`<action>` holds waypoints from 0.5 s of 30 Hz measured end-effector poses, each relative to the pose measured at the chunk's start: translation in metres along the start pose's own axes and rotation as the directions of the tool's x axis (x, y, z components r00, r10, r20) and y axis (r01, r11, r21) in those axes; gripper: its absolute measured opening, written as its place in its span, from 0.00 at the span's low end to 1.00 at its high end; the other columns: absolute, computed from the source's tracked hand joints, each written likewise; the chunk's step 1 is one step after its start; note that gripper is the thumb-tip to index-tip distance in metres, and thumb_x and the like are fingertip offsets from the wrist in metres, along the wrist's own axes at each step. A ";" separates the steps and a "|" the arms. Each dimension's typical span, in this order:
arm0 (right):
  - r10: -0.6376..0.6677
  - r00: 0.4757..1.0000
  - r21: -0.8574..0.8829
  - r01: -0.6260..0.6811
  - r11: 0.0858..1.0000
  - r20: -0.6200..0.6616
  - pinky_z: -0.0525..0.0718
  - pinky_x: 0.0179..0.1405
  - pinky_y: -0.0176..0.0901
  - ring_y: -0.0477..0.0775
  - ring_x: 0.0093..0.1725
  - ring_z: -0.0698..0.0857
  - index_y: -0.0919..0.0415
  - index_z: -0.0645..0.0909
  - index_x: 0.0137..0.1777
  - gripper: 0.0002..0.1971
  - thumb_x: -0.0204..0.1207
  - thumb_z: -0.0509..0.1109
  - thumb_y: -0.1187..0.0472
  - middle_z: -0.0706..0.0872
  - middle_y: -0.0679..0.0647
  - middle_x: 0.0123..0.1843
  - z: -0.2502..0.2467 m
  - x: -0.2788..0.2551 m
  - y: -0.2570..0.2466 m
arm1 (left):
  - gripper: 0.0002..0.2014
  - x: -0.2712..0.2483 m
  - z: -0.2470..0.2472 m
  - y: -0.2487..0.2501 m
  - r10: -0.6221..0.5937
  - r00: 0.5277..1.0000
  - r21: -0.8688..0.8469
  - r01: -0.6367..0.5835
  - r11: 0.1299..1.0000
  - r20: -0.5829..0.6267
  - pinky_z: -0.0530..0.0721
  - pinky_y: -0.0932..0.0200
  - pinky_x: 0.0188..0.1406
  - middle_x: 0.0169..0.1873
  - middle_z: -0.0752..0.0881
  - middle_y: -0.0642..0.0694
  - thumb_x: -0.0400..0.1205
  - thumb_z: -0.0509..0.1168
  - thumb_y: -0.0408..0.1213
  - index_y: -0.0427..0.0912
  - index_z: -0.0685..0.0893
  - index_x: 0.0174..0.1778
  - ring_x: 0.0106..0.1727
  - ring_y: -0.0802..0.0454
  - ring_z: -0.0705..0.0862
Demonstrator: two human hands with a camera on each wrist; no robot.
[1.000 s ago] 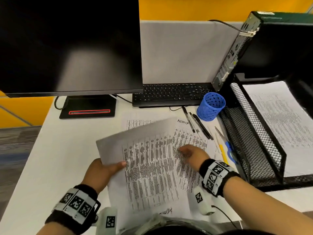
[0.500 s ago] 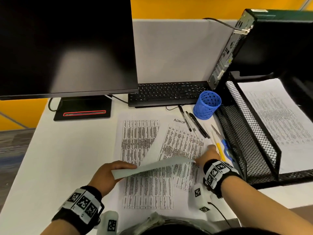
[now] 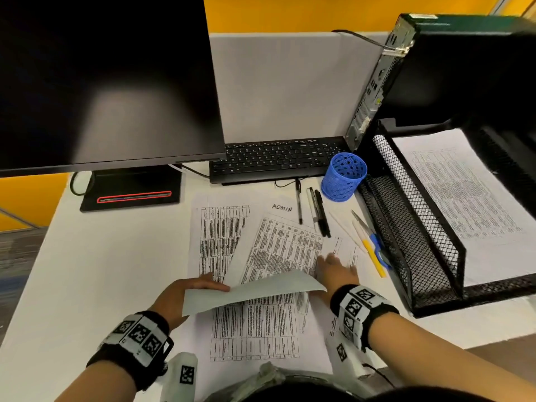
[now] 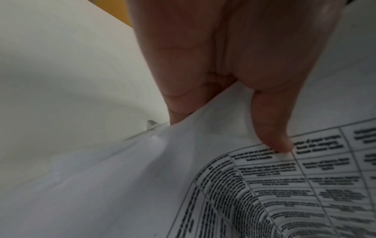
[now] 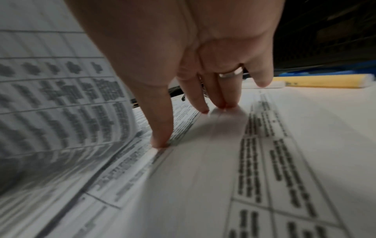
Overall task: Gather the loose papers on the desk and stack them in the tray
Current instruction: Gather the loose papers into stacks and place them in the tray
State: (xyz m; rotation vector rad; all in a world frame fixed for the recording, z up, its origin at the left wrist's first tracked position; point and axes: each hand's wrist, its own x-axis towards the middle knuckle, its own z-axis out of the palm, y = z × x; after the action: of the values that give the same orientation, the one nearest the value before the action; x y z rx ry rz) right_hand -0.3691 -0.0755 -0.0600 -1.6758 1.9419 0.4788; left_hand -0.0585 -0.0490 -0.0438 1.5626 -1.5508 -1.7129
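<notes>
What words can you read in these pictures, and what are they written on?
"ADMIN": handwritten at the top of a sheet of paper lying on the desk.
Printed tables on the loose papers: too small and blurred to read.
Sheet in the tray: too small to read.
Keyboard keys: too small.
Wristband squares: patterns, not words.

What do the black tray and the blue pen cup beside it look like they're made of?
The tray looks like black-coated metal mesh: a fine diamond grid inside solid rim bars. The blue pen cup looks like moulded plastic: a uniform bright colour, with a patterned lattice wall you can see through. Neither material is certain from looks alone.
</notes>
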 end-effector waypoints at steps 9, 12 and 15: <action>-0.152 0.965 0.054 0.168 0.984 -0.215 0.72 0.69 0.56 0.64 0.74 0.71 0.55 0.67 0.76 0.25 0.78 0.61 0.63 0.68 0.56 0.77 -0.050 0.019 -0.023 | 0.30 0.014 0.023 0.012 -0.050 0.998 0.193 0.059 0.979 -0.049 0.59 0.64 0.71 0.75 0.69 0.52 0.79 0.63 0.24 0.74 0.85 0.36 0.75 0.61 0.63; -0.235 0.968 -0.001 0.236 0.972 -0.090 0.59 0.78 0.62 0.61 0.83 0.54 0.47 0.52 0.82 0.32 0.80 0.60 0.58 0.49 0.50 0.86 -0.070 0.040 -0.031 | 0.19 0.010 0.029 0.014 -0.115 0.993 0.229 0.112 0.967 0.003 0.59 0.67 0.68 0.75 0.71 0.52 0.82 0.61 0.31 0.67 0.83 0.43 0.72 0.62 0.65; -0.309 0.949 -0.139 0.316 0.939 0.065 0.46 0.80 0.72 0.61 0.85 0.42 0.44 0.45 0.83 0.38 0.79 0.62 0.58 0.40 0.47 0.86 -0.080 0.055 -0.042 | 0.15 0.008 0.027 0.007 -0.125 0.992 0.285 0.123 0.951 -0.013 0.63 0.67 0.64 0.75 0.71 0.55 0.83 0.59 0.34 0.65 0.77 0.50 0.70 0.61 0.70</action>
State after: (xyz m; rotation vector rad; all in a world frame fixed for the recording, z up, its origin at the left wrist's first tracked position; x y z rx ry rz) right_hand -0.3457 -0.1731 -0.0257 -2.0075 1.6005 0.5399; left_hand -0.0872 -0.0448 -0.0474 1.8309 -1.8027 -1.6124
